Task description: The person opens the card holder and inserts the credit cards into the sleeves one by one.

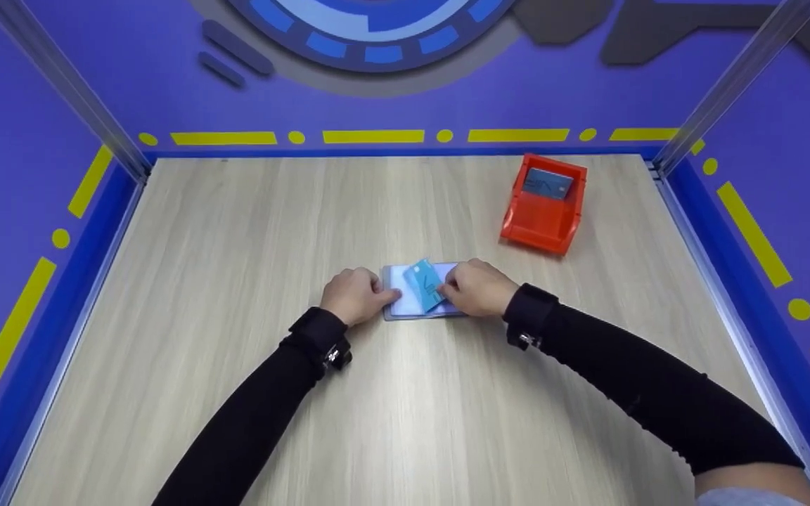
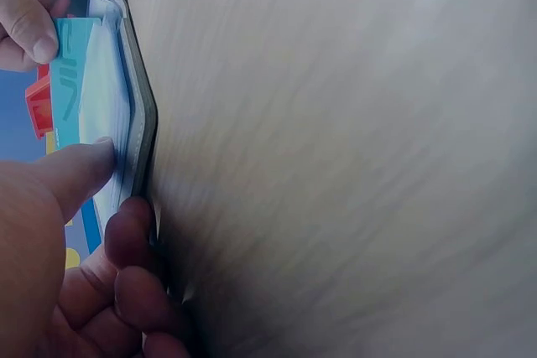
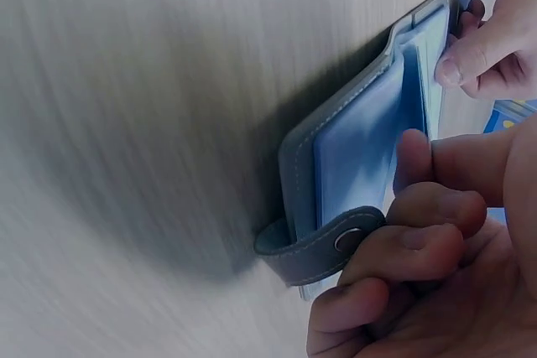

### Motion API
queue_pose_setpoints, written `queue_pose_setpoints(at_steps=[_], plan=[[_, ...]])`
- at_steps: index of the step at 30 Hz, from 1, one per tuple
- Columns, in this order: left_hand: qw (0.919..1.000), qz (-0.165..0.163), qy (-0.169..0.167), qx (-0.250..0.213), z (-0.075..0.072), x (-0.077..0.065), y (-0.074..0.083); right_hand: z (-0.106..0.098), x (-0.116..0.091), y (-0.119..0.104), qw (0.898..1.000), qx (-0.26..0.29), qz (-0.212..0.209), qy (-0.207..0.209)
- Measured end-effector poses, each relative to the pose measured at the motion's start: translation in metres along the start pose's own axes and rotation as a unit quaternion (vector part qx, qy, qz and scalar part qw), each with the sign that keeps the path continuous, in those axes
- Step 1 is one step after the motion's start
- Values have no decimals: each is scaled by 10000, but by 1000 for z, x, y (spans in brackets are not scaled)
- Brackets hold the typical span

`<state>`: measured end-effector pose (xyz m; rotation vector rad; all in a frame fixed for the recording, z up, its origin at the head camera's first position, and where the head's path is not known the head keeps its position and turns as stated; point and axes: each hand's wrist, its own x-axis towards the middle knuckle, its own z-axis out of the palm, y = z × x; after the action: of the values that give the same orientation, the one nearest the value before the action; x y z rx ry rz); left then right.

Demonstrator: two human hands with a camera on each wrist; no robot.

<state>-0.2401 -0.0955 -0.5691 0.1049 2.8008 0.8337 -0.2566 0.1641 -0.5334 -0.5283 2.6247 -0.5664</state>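
Note:
A grey card holder (image 3: 294,157) with stitched edges and clear plastic sleeves (image 3: 357,153) lies opened on the table. My left hand (image 1: 354,295) grips its left side, thumb on the sleeves and fingers around the outer edge. With thumb and finger, my right hand (image 1: 481,288) pinches a teal card (image 1: 424,284) by its right edge. The card is tilted over the middle of the holder and overlaps the sleeves. A strap with a metal snap (image 3: 346,241) curls up beside the right hand's fingers, at the holder's right end.
A red open-fronted bin (image 1: 538,219) stands at the back right of the wooden table (image 1: 271,218). Inside it a dark blue-grey card (image 1: 548,184) leans at the back. Purple panels (image 1: 405,105) with yellow marks border the table at the back and sides.

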Motion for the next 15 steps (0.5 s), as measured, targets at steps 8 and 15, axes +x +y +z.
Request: queue_pose_setpoints(at_steps=[8, 15], plan=[[9999, 75, 33, 107, 1, 1, -1, 5, 0, -2, 9991, -2, -242, 337], [9998, 142, 15, 159, 2, 2, 0, 5, 0, -5, 9998, -188, -54, 52]])
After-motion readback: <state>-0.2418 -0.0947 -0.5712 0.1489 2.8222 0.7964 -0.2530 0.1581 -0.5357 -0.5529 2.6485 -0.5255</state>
